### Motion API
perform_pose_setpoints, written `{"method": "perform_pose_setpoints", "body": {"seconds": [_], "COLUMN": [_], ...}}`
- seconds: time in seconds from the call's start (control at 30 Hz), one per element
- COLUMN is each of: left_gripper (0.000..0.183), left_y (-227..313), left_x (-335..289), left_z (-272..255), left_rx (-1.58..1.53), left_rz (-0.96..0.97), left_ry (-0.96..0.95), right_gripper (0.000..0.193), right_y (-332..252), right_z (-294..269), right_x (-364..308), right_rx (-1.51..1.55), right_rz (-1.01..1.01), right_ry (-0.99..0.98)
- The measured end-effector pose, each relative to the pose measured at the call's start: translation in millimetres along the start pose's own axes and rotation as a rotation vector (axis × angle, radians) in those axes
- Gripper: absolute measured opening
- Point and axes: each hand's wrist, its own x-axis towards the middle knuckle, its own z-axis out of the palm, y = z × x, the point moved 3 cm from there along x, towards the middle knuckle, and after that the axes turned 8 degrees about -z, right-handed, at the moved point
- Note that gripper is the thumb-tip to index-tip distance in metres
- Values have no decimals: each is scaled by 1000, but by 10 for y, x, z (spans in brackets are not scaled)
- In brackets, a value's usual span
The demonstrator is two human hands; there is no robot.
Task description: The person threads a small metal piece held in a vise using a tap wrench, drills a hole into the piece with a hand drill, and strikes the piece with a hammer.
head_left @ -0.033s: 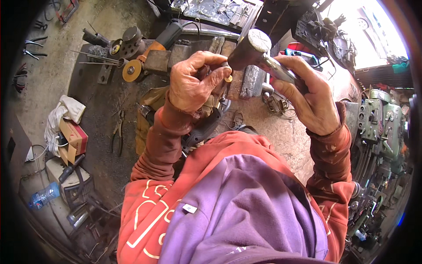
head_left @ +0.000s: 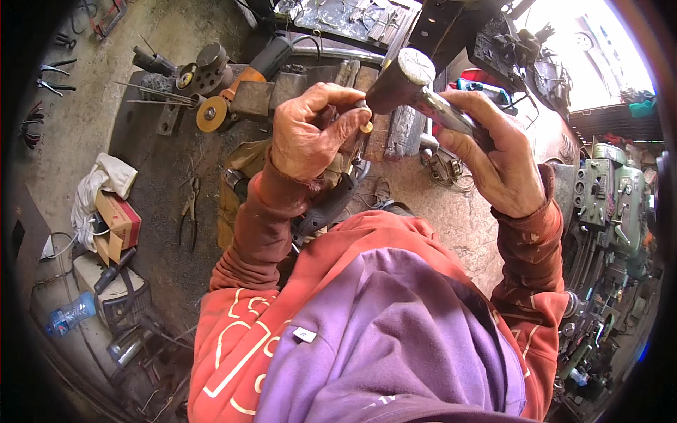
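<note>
My right hand (head_left: 504, 151) is closed round the handle of a hammer (head_left: 402, 79) with a thick, dark cylindrical head and a worn pale striking face. The head hangs just to the right of my left fingertips. My left hand (head_left: 310, 134) pinches a small piece (head_left: 365, 125) between thumb and forefinger; a dark bit and a yellowish round end show, and the fingers hide the rest. Beneath both hands are heavy, worn metal blocks (head_left: 381, 134), partly covered by the hammer. I cannot tell whether the small piece touches them.
An orange angle grinder (head_left: 240, 81) with a yellowish disc lies on the bench at left. Pliers (head_left: 187, 211) lie nearer me, with a dark power tool (head_left: 328, 204) below my left wrist. A cardboard box (head_left: 118, 222) and a plastic bottle (head_left: 72, 312) are far left; a green machine (head_left: 612, 190) stands right.
</note>
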Motion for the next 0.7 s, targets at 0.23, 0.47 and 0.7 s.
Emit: {"method": "perform_pose_setpoints", "body": {"seconds": [0.23, 0.47, 0.7], "left_gripper": [22, 26, 23], "left_y": [169, 129, 153], "left_x": [-128, -275, -323], "left_z": [37, 275, 259], "left_rx": [-304, -643, -903], "left_rz": [64, -170, -322], "left_ry": [15, -76, -81], "right_gripper": [26, 27, 25], "right_y": [39, -44, -83], "right_z": [176, 498, 448], "right_x": [-38, -9, -22], "right_rx": [251, 459, 390], "right_rz": [280, 390, 349], "right_ry": [109, 132, -3]}}
